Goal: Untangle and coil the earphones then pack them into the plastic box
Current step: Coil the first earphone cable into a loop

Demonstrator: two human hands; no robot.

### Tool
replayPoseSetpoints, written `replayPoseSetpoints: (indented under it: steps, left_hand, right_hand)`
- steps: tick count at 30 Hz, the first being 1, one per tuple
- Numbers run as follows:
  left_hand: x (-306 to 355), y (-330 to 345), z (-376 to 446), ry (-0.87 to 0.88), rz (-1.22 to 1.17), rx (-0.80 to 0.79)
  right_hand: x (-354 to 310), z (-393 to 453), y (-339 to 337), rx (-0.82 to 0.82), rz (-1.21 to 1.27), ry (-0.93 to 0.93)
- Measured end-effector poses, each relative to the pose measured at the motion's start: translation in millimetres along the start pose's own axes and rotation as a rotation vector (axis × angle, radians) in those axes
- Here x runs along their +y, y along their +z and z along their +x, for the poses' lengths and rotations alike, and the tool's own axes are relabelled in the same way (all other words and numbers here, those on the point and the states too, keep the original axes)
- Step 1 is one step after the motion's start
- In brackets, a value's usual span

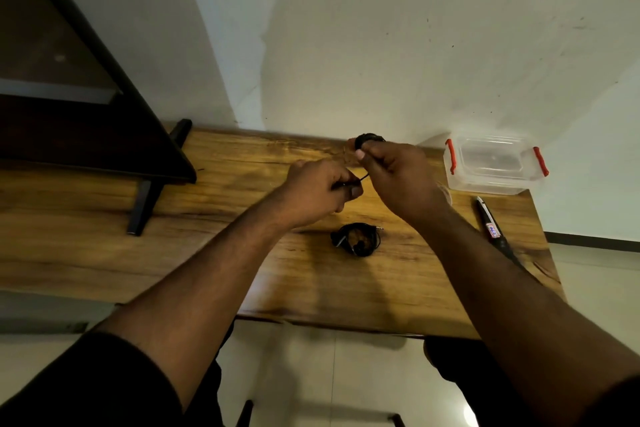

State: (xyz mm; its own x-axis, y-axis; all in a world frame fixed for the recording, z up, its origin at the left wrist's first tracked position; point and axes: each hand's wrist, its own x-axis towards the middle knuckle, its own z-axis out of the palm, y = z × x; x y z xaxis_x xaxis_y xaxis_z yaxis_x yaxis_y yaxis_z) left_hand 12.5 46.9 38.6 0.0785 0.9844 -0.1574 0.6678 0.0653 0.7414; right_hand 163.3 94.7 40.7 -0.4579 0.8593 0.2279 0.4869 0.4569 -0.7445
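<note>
The left hand (320, 189) pinches the loose end of a black earphone cord (360, 178) above the wooden table (214, 218). That short stretch runs up and to the right into the right hand (394, 177), which is closed on a small coil (369, 139) at its fingertips. A second coiled pair (356, 239) lies on the table below both hands. The closed plastic box (495, 166) sits further right, nearer the right hand, so packing probably falls to that side.
</note>
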Motion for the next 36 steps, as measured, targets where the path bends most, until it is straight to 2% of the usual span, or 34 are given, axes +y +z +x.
replayPoseSetpoints:
  steps: [2,4,8,15,17,19,21,25,29,30,32,36]
  left_hand:
    - [1.1,-3.2,0.3,-0.013,0.114,0.064]
    - [-0.5,-7.4,2.3,0.001,0.281,0.131]
    - [-5.0,-16.4,0.8,0.069,0.379,0.193]
    - [-9.7,-31.8,-4.9,0.22,0.163,0.177]
    - [-9.3,-35.0,-5.7,0.286,0.025,0.123]
    - [-5.8,-38.4,-6.3,0.271,-0.188,0.06]
    - [-3.7,-40.9,-6.9,0.255,-0.318,0.064]
    - [-7.7,-34.1,-3.7,0.256,-0.367,0.188]
    - [-8.8,-18.7,3.0,0.124,-0.391,0.509]
    - [-6.9,-15.4,3.5,0.094,-0.407,0.541]
    - [-1.9,-8.8,2.4,0.017,-0.477,0.493]
    - [0.8,3.7,-1.7,-0.121,-0.608,0.282]
  right_hand:
    - [3.8,2.9,-1.5,-0.119,-0.185,-0.001]
    - [5.9,4.2,-2.5,-0.261,-0.265,0.024]
    - [5.4,3.5,-5.4,-0.496,-0.14,0.133]
    - [3.9,0.7,-12.1,-0.696,0.279,0.251]
    - [3.3,0.3,-15.7,-0.767,0.378,0.246]
    - [2.3,0.7,-18.1,-0.807,0.528,0.264]
    - [0.9,0.9,-17.0,-0.799,0.735,0.293]
    - [-0.3,-0.3,-9.5,-0.677,1.068,0.366]
    - [-2.8,-0.2,-5.0,-0.515,1.269,0.487]
    - [-4.0,0.2,-2.5,-0.462,1.303,0.524]
    - [-6.5,0.6,4.8,-0.358,1.361,0.593]
    - [-7.1,-0.8,16.7,-0.164,1.397,0.681]
